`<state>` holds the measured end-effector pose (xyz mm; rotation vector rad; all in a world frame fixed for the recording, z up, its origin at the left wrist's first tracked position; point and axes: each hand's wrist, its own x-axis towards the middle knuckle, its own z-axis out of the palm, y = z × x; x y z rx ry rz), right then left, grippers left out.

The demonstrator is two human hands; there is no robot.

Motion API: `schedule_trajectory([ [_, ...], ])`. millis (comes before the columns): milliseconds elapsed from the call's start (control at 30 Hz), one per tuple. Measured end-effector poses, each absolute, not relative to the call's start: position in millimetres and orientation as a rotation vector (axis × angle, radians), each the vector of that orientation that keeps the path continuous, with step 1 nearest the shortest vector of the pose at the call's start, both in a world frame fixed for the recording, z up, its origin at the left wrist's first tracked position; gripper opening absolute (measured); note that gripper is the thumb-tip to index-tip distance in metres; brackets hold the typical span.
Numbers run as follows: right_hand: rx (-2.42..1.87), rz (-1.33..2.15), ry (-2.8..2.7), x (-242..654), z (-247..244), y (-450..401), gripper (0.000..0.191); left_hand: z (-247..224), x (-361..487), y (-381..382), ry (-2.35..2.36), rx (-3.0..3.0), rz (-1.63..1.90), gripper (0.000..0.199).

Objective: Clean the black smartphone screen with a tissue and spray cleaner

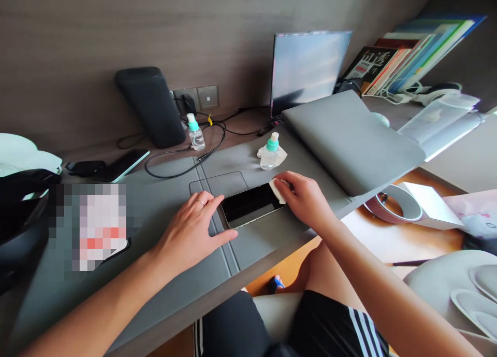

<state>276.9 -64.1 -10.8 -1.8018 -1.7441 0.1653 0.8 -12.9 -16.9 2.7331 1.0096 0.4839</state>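
Observation:
A dark-screened phone (250, 205) lies flat on the grey desk mat (163, 201). My left hand (194, 230) rests on the mat with thumb and forefinger against the phone's left end, a ring on one finger. My right hand (305, 199) pinches a small white wipe (276, 189) and presses it on the phone's right end. A small clear bottle with a teal cap (269, 152) stands on a white cloth just behind the phone.
A second teal-capped bottle (195, 132) stands near a black speaker (151, 105) and black cables (186, 162). A closed grey laptop (349, 139) and an upright screen (306, 69) sit at the right, books (407, 56) behind. Another phone (122, 165) lies at the left.

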Motion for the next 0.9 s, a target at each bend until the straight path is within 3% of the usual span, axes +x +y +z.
schedule_trajectory([
  [200, -1.781, 0.263, -1.772, 265, -2, -72, 0.025, -11, -1, -10, 1.04, 2.684, 0.443, 0.059],
  [567, -1.51, -0.045, -2.387, 163, -1, -34, 0.014, -6, -3, -11, 1.187, 2.645, 0.293, 0.054],
  [700, -1.566, -0.093, -2.502, 171, -1, -28, 0.009, -6, -2, -12, 1.215, 2.649, 0.288, 0.055],
  [900, -1.669, -0.098, -2.497, 214, 8, -35, 0.018, -3, -3, -11, 1.151, 2.679, 0.295, 0.062],
])
